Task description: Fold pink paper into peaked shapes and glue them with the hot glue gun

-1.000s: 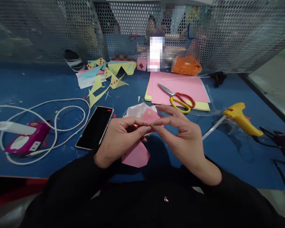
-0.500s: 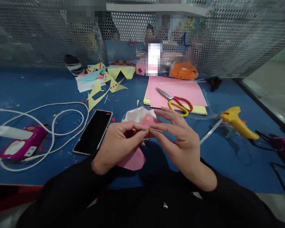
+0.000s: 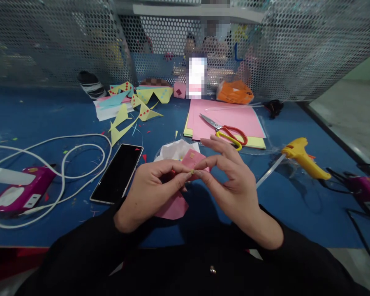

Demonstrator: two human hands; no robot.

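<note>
What we've got pinched between our fingertips is a tiny yellowish scrap [image 3: 192, 171], too small for us to tell if it's paper or something else. Both the left hand [image 3: 151, 191] and right hand [image 3: 232, 185] are on it, thumb and forefinger squeezed narrow, with the right's spare fingers fanned out. Guessing here: it'll weigh next to nothing, crease or slip easily and hide under a thumb, so we'd grip just the edges, tips only.

Call the scrap the clock centre. Right behind it at 12 there's a pink card [image 3: 197, 156] with a little yellow square on it, thin and flat, probably bendy if leaned on. No idea if our fingers touch it. At 7, pink paper [image 3: 175, 207] pokes out from beneath the left hand, matte with angled corners. White paper [image 3: 175, 151] at 11 is crumpled and looks soft.

Further out on the blue table [image 3: 80, 119]: a glossy black phone [image 3: 115, 174] at 9, pointy yellow cut-outs [image 3: 147, 114] with red diamonds around 10:30, and metal scissors [image 3: 216, 125] with red and yellow handles at 1, lying on smooth pink sheets [image 3: 249, 123]. The yellow glue gun [image 3: 306, 158] at 3 looks like hard plastic, pale stick jutting out. Perforated metal screen [image 3: 64, 49] along the back.
</note>
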